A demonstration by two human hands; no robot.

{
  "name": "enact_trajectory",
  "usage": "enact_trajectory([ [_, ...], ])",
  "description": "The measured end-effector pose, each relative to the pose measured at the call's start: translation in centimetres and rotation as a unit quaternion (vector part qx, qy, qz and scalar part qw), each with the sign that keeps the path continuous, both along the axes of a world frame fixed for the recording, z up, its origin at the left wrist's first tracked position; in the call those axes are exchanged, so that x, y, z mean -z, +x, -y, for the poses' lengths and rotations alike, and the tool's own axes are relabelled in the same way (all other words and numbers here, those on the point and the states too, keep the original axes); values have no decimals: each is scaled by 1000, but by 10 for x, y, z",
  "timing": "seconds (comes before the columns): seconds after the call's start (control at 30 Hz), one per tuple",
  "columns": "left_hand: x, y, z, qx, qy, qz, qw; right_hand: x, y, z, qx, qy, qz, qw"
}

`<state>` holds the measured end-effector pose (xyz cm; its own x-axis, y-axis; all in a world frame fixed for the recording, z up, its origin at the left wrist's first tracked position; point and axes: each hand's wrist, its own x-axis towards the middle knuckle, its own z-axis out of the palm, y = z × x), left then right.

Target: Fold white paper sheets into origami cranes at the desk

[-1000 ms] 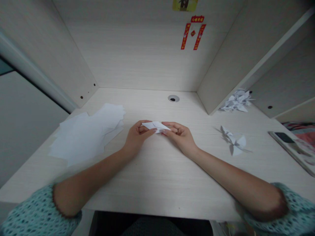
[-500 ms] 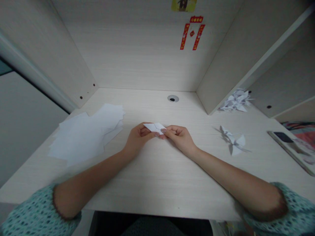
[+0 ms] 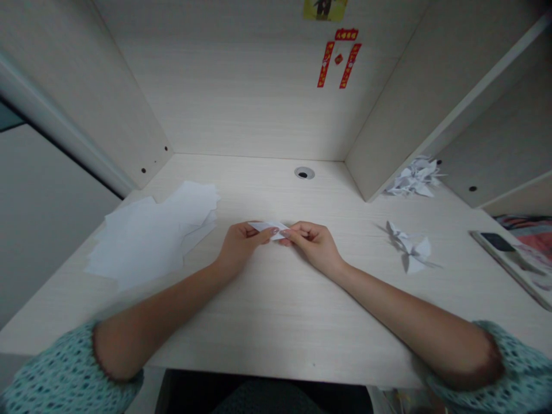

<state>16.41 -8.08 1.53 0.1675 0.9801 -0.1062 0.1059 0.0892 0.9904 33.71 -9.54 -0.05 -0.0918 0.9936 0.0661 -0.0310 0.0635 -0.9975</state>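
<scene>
Between my two hands is a small folded white paper (image 3: 266, 225), held over the middle of the desk (image 3: 267, 322). My left hand (image 3: 242, 241) pinches its left part, thumb on the near face and fingers behind. The right end is gripped by my right hand (image 3: 315, 241), its thumb tip close to the left thumb and its other fingers curled. Parts of the folded paper are hidden by the thumbs. To the left lies a spread of loose white paper sheets (image 3: 142, 244). Folded paper cranes (image 3: 409, 248) rest to the right of my right hand.
A heap of folded white paper pieces (image 3: 416, 177) sits by the upright divider (image 3: 388, 109) at the back right. A phone (image 3: 513, 267) lies at the right edge. The desk has a round cable hole (image 3: 305, 173) near the back panel, which bears red stickers (image 3: 346, 35).
The folded paper has tilted, so less of its face shows. My left thumb has moved up onto it, and both hands stay in nearly the same place.
</scene>
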Motion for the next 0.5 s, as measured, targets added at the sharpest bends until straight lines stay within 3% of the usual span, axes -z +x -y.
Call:
enact_trajectory([
  [0.27, 8, -1, -1, -35, 3, 18, 999, -5, 0, 0, -7, -1, -7, 1000],
  [0.5, -3, 4, 3, -58, 5, 88, 994, -1, 1, 2, 3, 29, 41, 999],
])
